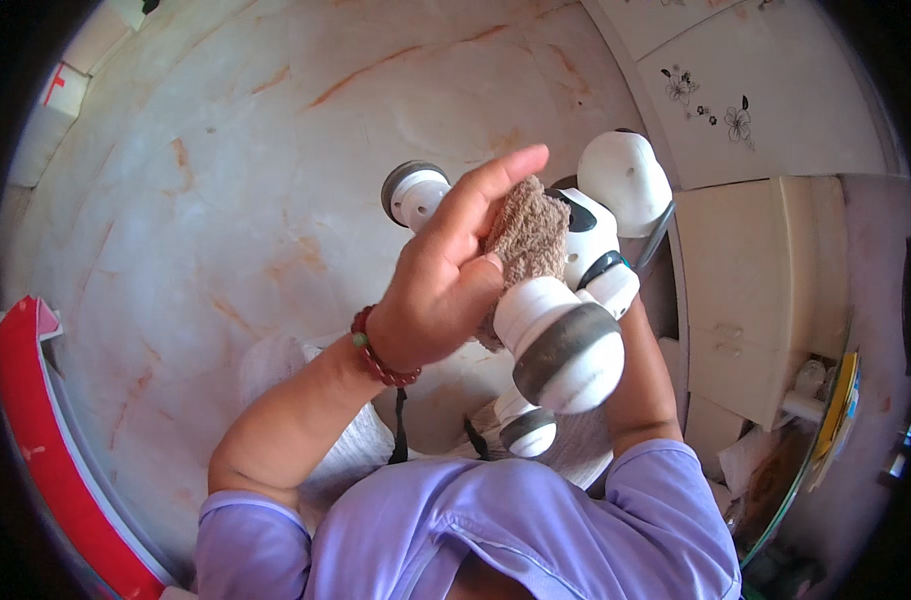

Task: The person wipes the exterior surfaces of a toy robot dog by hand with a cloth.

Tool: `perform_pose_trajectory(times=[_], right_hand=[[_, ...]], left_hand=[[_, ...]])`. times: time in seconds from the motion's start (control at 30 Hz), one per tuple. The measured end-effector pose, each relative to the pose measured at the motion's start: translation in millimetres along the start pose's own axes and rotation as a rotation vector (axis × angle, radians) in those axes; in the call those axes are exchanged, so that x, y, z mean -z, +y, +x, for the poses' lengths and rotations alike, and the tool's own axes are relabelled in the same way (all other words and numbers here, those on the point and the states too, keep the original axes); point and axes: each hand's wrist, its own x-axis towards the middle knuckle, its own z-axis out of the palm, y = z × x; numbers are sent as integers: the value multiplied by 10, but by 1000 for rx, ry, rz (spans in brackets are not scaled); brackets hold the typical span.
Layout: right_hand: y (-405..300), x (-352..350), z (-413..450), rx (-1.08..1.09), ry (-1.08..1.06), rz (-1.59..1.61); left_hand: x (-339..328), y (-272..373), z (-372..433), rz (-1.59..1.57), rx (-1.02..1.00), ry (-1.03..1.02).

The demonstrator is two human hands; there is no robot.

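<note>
A white plastic toy robot (594,232) with dark panels is held up before my chest. Its rounded limb ends, such as the large near one (568,360), carry dark grey bands. My left hand (455,262) presses a brown textured cloth (534,225) against the toy's body, thumb on the cloth and fingers stretched along it. A red bead bracelet (376,352) circles the left wrist. My right forearm (646,367) runs up behind the toy, which hides the right hand, so its grip cannot be seen.
Marbled floor (238,187) spreads beneath. Along the right stand pale cabinets (733,285), one panel (755,97) with flower drawings, and a glass-edged surface (785,495) nearby holds assorted items. A red-sided object (57,457) stands at the left.
</note>
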Motion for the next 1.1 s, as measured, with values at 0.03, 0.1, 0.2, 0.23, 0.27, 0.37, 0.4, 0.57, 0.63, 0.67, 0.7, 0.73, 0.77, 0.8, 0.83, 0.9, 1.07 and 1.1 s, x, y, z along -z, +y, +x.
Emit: perform_pose_trajectory(times=[0.03, 0.1, 0.2, 0.23, 0.27, 0.37, 0.4, 0.57, 0.63, 0.67, 0.7, 0.73, 0.77, 0.8, 0.83, 0.9, 1.07, 1.1], right_hand=[[130, 26, -27, -15, -28, 96], [407, 31, -30, 8, -69, 401], [461, 20, -69, 92, -19, 597], [429, 15, -73, 128, 13, 616], [485, 9, -71, 165, 51, 568], [670, 52, -143, 246, 149, 466], [603, 91, -160, 272, 145, 428], [657, 89, -192, 352, 162, 169], [597, 89, -202, 355, 191, 93], [554, 103, -219, 354, 207, 75], [503, 83, -247, 272, 194, 246], [455, 55, -278, 191, 195, 431], [410, 18, -307, 112, 212, 613], [433, 23, -313, 172, 234, 535], [432, 27, -322, 134, 248, 581], [440, 14, -333, 64, 277, 684], [693, -151, -192, -25, 365, 772], [775, -170, -179, -18, 334, 712]], left_hand=[[-52, 12, 35, -191, 59, 23], [-26, -42, 143, -206, 101, -24], [-39, -102, 248, -157, 176, -35], [-5, -172, 263, -21, 109, -65], [64, -290, 280, 114, 38, -96], [79, -424, 380, 484, -206, -161], [86, -430, 397, 569, -248, -171], [33, -428, 359, 691, -269, -142], [-42, -399, 333, 650, -242, -54], [-59, -404, 332, 636, -225, -25], [-74, -405, 332, 622, -213, 8], [-89, -395, 333, 579, -200, 38], [-103, -380, 333, 537, -186, 68], [-145, -383, 342, 488, -174, 97], [-188, -416, 336, 474, -190, 148], [-222, -516, 286, 452, -222, 252], [-122, -531, 114, 808, -305, 164], [-139, -526, 75, 844, -301, 148]])
